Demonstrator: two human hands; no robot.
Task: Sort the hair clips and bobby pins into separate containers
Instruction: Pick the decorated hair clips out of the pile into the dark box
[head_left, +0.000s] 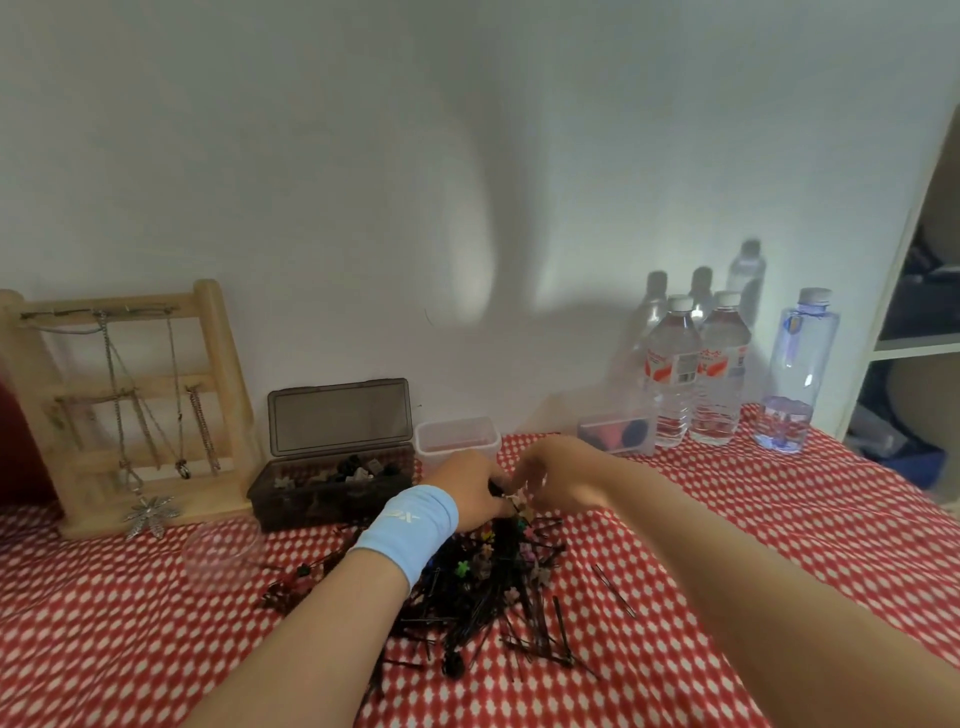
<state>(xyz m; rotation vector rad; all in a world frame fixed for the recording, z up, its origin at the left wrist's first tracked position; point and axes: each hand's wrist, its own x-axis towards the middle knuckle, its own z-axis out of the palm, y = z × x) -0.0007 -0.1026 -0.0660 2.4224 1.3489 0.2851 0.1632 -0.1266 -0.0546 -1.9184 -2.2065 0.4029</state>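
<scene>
Head view: both hands meet over the far edge of a tangled heap on the cloth-covered tabletop (753, 530). The left hand (467, 491), above a pale blue wristband (410, 525), has its fingers curled round something dark, most likely a small bunch of bobby pins (467, 629). The right hand (561, 478) is smeared by motion, with its fingertips reaching toward the left; I cannot tell whether it pinches anything.

The heap lies just in front of the hands, black pins crossing every way and small coloured hair clips (460, 568) caught among them. A few pins lie loose to the right of it. Behind the heap on the left stands a dark box (311, 501), lid up, with clips already inside. Just to that box's right is a clear tub (457, 447).

Both kinds look very light. The pins are thin, stiff wire, probably slick, and they interlock, so lifting one may drag others along. Pinching a pin near its closed bend and drawing it out lengthwise should free it cleanly. The clips are small hard plastic with sprung jaws, best taken by the body between thumb and fingertip.
</scene>
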